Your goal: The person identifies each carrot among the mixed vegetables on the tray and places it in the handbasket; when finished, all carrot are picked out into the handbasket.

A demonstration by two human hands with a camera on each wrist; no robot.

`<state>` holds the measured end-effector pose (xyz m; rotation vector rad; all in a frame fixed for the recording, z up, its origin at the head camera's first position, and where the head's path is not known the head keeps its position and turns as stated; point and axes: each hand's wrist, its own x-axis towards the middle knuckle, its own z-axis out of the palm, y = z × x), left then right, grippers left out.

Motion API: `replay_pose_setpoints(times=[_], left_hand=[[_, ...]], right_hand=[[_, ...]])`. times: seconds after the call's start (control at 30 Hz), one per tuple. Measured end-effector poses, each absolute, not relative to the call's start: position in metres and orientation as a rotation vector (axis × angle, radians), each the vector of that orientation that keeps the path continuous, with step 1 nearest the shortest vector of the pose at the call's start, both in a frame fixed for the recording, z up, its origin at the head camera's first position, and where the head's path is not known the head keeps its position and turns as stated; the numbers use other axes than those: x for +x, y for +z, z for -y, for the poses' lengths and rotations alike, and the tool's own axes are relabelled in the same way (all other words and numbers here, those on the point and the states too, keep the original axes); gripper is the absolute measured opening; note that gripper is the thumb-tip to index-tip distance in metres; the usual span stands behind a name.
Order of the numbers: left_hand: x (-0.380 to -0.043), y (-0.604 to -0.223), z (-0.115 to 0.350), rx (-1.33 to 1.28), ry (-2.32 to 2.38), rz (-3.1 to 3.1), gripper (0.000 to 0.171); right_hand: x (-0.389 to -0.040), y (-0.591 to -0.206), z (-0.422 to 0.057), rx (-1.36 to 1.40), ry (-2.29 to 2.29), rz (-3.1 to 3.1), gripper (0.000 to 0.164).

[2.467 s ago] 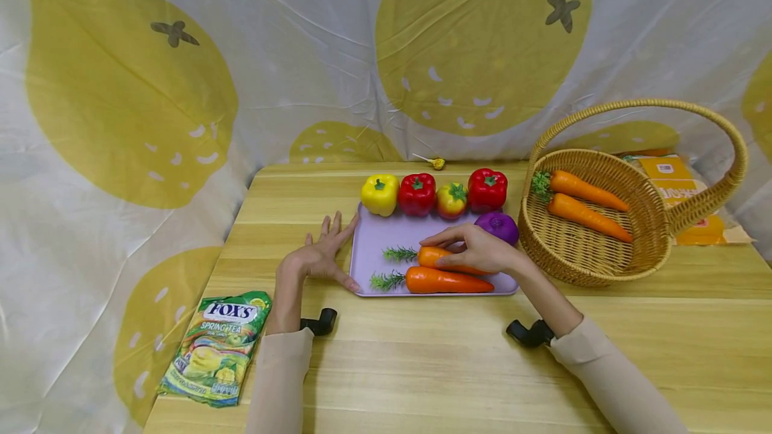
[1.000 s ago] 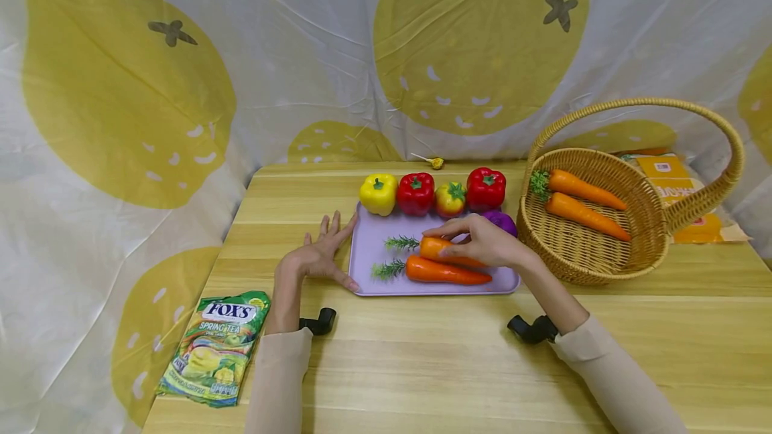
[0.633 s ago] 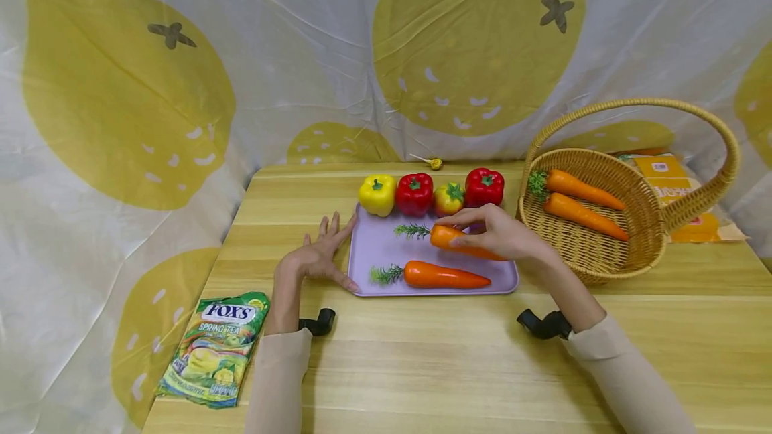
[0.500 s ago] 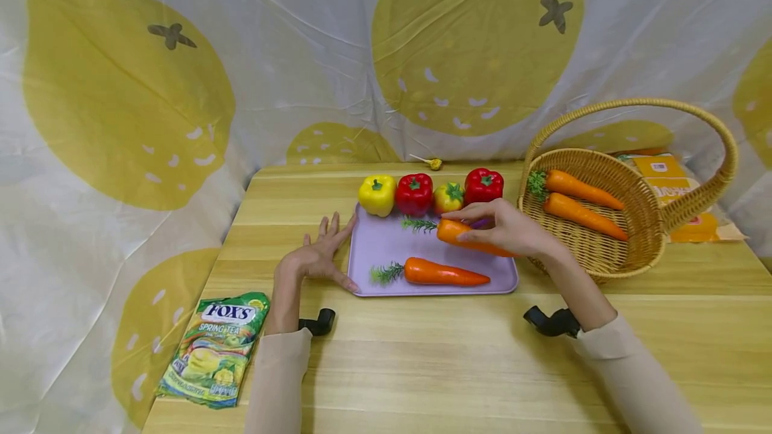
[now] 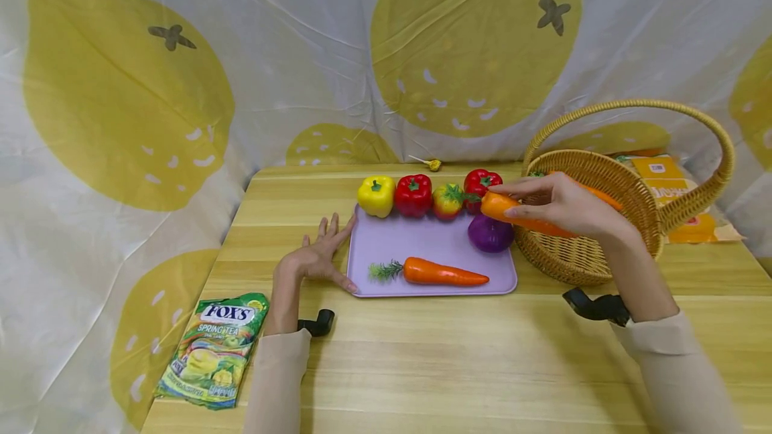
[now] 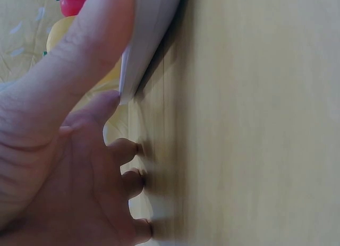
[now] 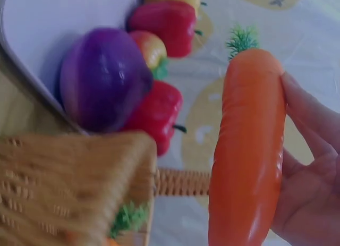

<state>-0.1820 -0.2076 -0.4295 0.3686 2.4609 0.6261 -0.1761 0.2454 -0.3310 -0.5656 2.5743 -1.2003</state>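
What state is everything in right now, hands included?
Left hand: fingers spread, touching the tray's edge
Right hand: gripping a carrot
Held carrot: in the air, leafy end free
Tray: lying flat on the table
Other carrot: lying on the tray
Purple vegetable: resting on the tray
Yellow pepper: standing, stem up
Basket: upright, handle up, contents partly hidden
Candy bag: lying down; sealed or opened, unclear

Prob. indoor nook, rm type unclear: wood-grain tbl (image 5: 422,360) w/ lemon-print cloth (image 5: 301,52) behind.
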Motion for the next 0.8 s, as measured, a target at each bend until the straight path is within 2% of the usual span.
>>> replay_pose_setpoints(times=[0.17, 0.8], left_hand=[[-0.181, -0.428, 0.207, 0.367, 0.628, -2.459, 0.147], [-0.182, -0.428, 0.207, 0.377, 0.618, -2.454, 0.147]], right_hand=[[-0.176, -0.323, -0.268, -0.439, -1.211, -2.596, 0.040], [-0.186, -0.327, -0.343, -0.308, -1.154, -2.680, 0.045]])
